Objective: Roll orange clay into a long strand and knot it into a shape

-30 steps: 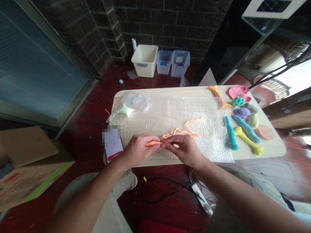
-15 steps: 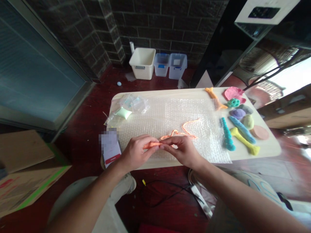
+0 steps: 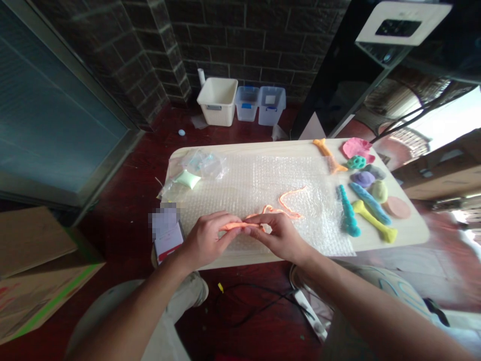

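Observation:
Both hands pinch a piece of soft orange clay over the near side of the table. My left hand is closed around its thicker end, thumb below and fingers above. My right hand grips the thinner part, its fingertips meeting those of the left; a short bit of orange shows under its fingers. Just beyond the right hand, a thin orange clay strand lies in loops on the bubble wrap. The fingers hide part of the held clay.
Coloured clay shapes, among them a yellow bone shape and a teal twisted piece, lie at the table's right. At the left are a pale green packet, clear bags and a phone. Bins stand by the wall.
More of the orange clay shows between and under the fingers, with a short end now visible below my right hand. The camera view has shifted slightly; both hands stay close together.

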{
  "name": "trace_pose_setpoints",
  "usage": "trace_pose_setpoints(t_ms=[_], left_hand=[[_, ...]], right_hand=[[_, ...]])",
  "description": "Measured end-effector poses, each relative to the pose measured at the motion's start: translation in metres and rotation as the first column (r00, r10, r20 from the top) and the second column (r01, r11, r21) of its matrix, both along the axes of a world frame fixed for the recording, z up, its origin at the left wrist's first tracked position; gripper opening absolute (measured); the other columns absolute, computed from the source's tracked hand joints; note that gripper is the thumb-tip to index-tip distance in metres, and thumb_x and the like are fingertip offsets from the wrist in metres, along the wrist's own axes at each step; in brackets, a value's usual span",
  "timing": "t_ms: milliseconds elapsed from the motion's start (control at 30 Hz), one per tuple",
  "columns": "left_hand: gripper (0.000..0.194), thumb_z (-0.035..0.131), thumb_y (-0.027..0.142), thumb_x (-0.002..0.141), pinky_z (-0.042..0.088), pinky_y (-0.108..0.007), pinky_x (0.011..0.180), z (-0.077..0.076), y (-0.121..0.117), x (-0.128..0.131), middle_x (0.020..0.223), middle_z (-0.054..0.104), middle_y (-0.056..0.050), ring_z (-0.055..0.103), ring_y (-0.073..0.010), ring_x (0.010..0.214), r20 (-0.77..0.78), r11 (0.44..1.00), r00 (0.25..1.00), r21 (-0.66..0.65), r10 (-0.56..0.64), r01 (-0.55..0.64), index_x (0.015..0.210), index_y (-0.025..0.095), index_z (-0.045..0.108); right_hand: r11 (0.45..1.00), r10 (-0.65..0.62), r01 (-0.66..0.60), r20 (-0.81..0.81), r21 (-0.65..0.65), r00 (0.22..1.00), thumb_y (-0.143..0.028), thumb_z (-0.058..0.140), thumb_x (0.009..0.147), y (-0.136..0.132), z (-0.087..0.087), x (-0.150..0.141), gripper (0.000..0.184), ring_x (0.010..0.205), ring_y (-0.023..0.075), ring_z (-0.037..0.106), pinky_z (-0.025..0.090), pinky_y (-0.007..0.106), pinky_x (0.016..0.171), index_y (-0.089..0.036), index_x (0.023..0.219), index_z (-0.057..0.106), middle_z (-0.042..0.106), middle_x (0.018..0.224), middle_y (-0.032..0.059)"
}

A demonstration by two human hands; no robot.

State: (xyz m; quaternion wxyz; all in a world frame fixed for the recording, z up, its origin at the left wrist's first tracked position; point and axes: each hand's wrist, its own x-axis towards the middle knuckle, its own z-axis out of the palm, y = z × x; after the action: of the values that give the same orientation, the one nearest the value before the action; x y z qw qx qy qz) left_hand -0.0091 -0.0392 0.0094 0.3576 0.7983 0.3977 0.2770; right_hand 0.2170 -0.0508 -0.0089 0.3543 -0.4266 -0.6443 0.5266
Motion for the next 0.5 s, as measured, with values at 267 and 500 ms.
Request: trace_pose_setpoints(t_ms=[267,500], left_hand=[[0.021,0.062,0.036,0.1,0.047,-0.025,0.069,-0.0002,0.0063,-0.0006,0.086,0.073,-0.001,0.067,-0.0161,0.078,-0.039,0.98,0.999,-0.198,-0.036,0.027,0.099,0.018,0.073],[0.013,0.066,0.028,0.098,0.048,-0.025,0.076,-0.0002,0.0084,0.0045,0.089,0.073,-0.003,0.067,-0.016,0.083,0.005,0.997,1.0,-0.072,0.013,-0.013,0.093,0.018,0.073]], right_hand=[[0.997,-0.001,0.004,-0.046,0.072,0.999,-0.031,0.074,0.094,0.0016,-0.0022,0.0004,0.021,0.095,0.0236,0.078,0.061,0.035,0.085,-0.021,0.11,0.083,0.083,0.105,0.0095],[0.997,-0.039,0.037,-0.035,-0.071,0.999,-0.038,0.079,0.09,0.0047,-0.0023,-0.0012,0.027,0.09,0.0233,0.076,0.059,0.033,0.08,-0.019,0.108,0.082,0.083,0.1,0.0091]])
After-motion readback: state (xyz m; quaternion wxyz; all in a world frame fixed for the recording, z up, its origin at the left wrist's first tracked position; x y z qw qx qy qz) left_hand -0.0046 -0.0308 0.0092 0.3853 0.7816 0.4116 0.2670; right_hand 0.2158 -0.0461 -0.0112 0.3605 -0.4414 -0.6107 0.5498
